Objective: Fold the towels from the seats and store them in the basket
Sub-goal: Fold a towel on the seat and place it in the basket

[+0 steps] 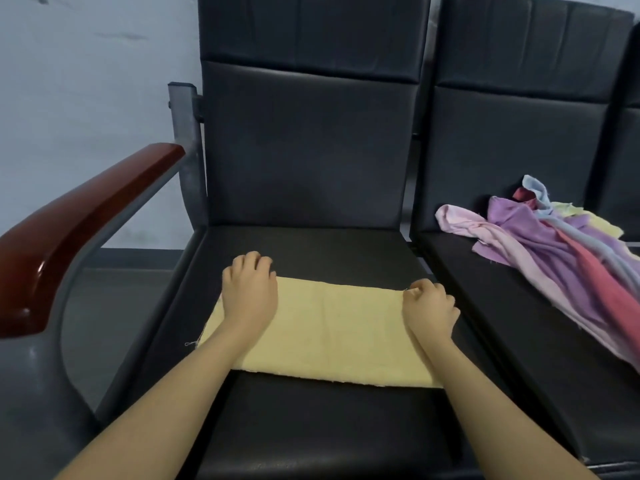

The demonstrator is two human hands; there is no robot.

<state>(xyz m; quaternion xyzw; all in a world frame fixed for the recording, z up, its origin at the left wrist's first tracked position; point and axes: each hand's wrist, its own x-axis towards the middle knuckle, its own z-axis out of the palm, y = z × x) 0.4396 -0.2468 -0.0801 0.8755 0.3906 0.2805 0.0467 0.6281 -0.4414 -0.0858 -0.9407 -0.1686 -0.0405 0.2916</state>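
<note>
A yellow towel (329, 332) lies flat on the black seat (311, 251) in front of me, folded into a long rectangle. My left hand (249, 289) rests on its far left corner, fingers curled over the edge. My right hand (429, 304) pinches the far right corner with curled fingers. On the seat to the right lies a loose heap of towels (540, 237) in pink, purple, red, light blue and pale yellow. No basket is in view.
A wooden armrest (79, 216) on a grey metal frame stands at the left of my seat. The dark seat backs (311, 140) rise behind. A pale wall and dark floor lie beyond the armrest.
</note>
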